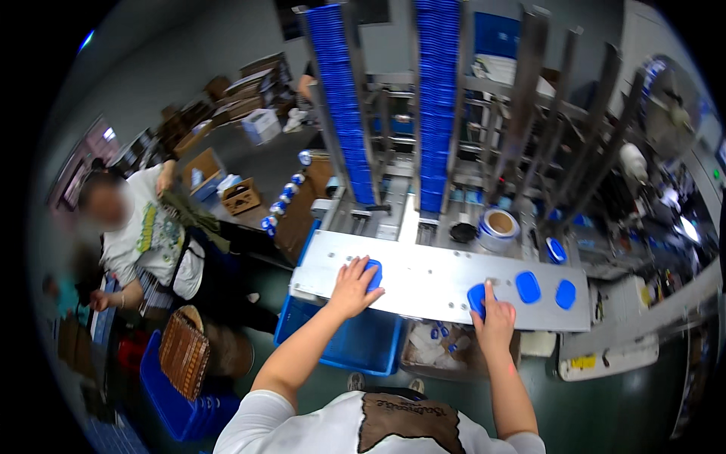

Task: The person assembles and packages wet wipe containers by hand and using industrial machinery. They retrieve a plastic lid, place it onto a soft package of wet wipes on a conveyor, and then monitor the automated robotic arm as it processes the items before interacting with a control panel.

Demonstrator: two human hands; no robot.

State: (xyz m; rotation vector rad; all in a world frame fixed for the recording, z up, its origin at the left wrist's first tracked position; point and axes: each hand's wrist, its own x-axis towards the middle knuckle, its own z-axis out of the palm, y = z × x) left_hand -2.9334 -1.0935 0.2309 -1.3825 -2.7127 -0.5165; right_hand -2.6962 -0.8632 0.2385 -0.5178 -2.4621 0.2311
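"Where's the L hand [352,291]?"
"Palm down over the metal ledge [423,291], fingers partly spread, on the first blue pc [374,274]. Touching, but can't tell if it's gripped."

"And the R hand [497,321]?"
"Index finger out straight, others part-curled, right at the second blue pc [476,300]. Can't tell whether it has hold."

"Any more pcs?"
"Yep, 2 loose on same ledge: third blue pc [528,287] just R of that hand, fourth blue pc [565,294] further R."

"Bkgd?"
"2 tall stacks, L stack [336,91] & R stack [439,98], both blue, plus a brown-cored roll [495,240]. Blue crate [370,344] below ledge, L side."
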